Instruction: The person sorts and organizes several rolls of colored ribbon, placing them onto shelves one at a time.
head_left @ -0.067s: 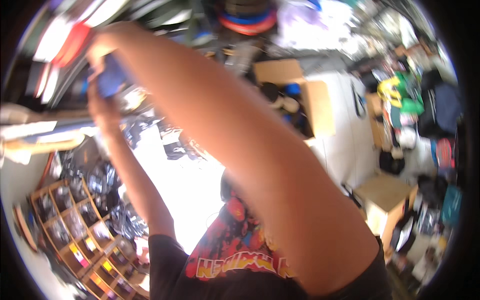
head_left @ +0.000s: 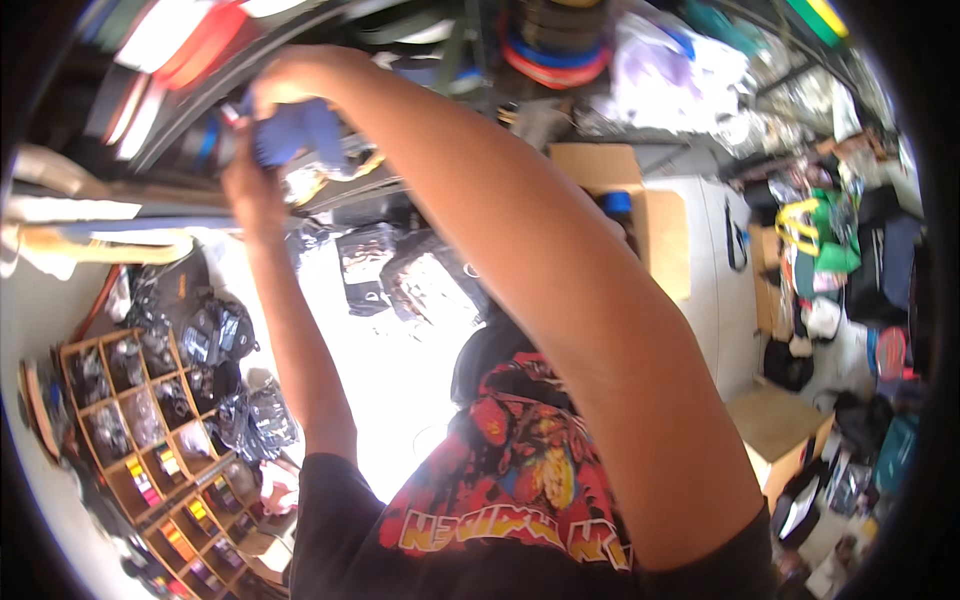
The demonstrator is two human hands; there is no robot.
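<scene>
Both my arms reach up to the shelf at the upper left. A dark blue, soft-looking bundle [head_left: 300, 135], perhaps folded cloth, is held between my hands. My right hand [head_left: 305, 78] curls over its top from above, fingers closed on it. Upright at its left side, my left hand [head_left: 255, 190] grips the lower left edge. Something small with a white and red tip [head_left: 232, 112] shows by the left fingertips; its kind is too blurred to tell. The bundle's left end is partly hidden by my fingers.
Red and white rolls [head_left: 190, 45] sit on the dark shelf [head_left: 215, 85]. A wooden pigeonhole rack [head_left: 145, 410] with bagged items stands at the lower left. Open cardboard box [head_left: 665, 240] lies right of my right forearm. Bags and mixed goods [head_left: 820, 240] crowd the far right.
The view has shifted, so shelf and room appear further right. My hands stay on the blue bundle, which shows more of its surface now.
</scene>
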